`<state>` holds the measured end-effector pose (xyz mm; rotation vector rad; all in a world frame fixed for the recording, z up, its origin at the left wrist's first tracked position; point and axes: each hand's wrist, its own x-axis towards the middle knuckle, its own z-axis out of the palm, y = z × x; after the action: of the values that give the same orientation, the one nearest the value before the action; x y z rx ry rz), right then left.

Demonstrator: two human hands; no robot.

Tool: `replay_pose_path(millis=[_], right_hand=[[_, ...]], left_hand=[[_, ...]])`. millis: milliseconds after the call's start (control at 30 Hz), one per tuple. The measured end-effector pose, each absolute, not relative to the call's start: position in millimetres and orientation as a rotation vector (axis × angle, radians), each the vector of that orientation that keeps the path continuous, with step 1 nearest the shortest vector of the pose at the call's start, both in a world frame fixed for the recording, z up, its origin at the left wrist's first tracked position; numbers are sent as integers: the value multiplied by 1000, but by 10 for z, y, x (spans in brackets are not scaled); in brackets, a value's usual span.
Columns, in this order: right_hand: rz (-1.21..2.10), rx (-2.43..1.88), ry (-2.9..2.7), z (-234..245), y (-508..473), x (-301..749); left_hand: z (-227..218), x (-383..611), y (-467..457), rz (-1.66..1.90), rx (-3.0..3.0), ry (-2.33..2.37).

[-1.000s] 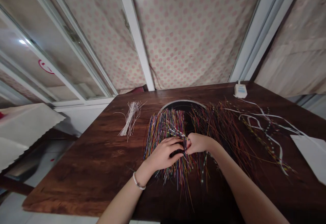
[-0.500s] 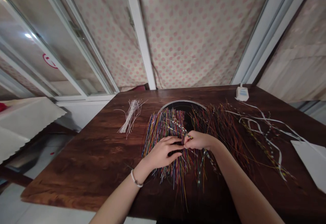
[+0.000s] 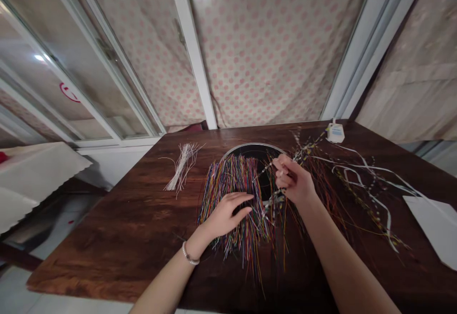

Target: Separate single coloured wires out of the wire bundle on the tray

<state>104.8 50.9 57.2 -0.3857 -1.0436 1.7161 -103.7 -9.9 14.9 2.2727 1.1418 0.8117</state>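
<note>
A thick layer of thin multicoloured wires [image 3: 228, 176] covers the middle of the table, partly over a round black plate [image 3: 264, 181] with a silver rim. My left hand [image 3: 228, 214], a beaded bracelet on its wrist, lies on these wires with its fingers stretched out. Raised over the right side of the plate, my right hand [image 3: 294, 178] is closed around a small bunch of banded wires [image 3: 307, 150] in black, white and yellow. Their ends stick out above and below the fist. Reddish-brown wires [image 3: 326, 195] spread beside and behind that hand.
A bundle of white wires [image 3: 183, 166] lies on the wooden table [image 3: 143, 219] at left. Toward the right are a white power adapter [image 3: 335, 132], a white cord [image 3: 383, 204], yellow-black wires [image 3: 369, 204] and a white sheet [image 3: 432, 228]. Windows and dotted curtains stand behind.
My right hand has lifted up and to the right, away from my left hand, carrying the banded wires. My left hand stays on the coloured wires almost in place.
</note>
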Motion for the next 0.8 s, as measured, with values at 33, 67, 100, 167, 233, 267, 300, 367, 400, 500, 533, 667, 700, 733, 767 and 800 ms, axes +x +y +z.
replay_pose_path(millis=[33,67,100,167,233,267,300,367,400,500,533,667,700,733,767,800], right_hand=[[1742,-442,-1126,560,495,1035],[1795,-516,-1253,539,475,1004],[1862,-598,-1407,511,449,956],[1980,-742,-1707,436,386,823],[2050,-847,-1876,351,327,680],[2063,-892,-1907,310,305,619],[2065,-935,-1912,272,290,570],[2063,-1013,-1896,210,280,513],[2063,-1041,-1888,188,281,502],[2131,-1058,-1877,174,289,511],[2166,-1035,-1868,186,288,519],[2212,-851,-1655,280,276,535],[2185,-808,-1576,299,279,532],[2148,-773,-1499,309,286,526],[2104,-744,-1423,312,299,518],[2056,-717,-1342,307,318,511]], left_hand=[[146,-1045,-89,878,2183,1169],[143,-1054,-77,935,2080,1181],[141,-1064,-66,980,1970,1173],[139,-1084,-48,1047,1747,1120],[137,-1096,-38,1123,1550,1080],[137,-1098,-36,1172,1456,1064],[138,-1097,-38,1223,1362,1037],[147,-1091,-45,1294,1186,948],[155,-1088,-50,1312,1117,900],[193,-1092,-62,1335,1052,860],[206,-1096,-64,1339,1067,889],[232,-1091,-75,1350,1172,1062],[231,-1080,-80,1338,1192,1087],[227,-1065,-86,1326,1202,1101],[221,-1048,-92,1319,1201,1109],[214,-1032,-97,1327,1189,1115]])
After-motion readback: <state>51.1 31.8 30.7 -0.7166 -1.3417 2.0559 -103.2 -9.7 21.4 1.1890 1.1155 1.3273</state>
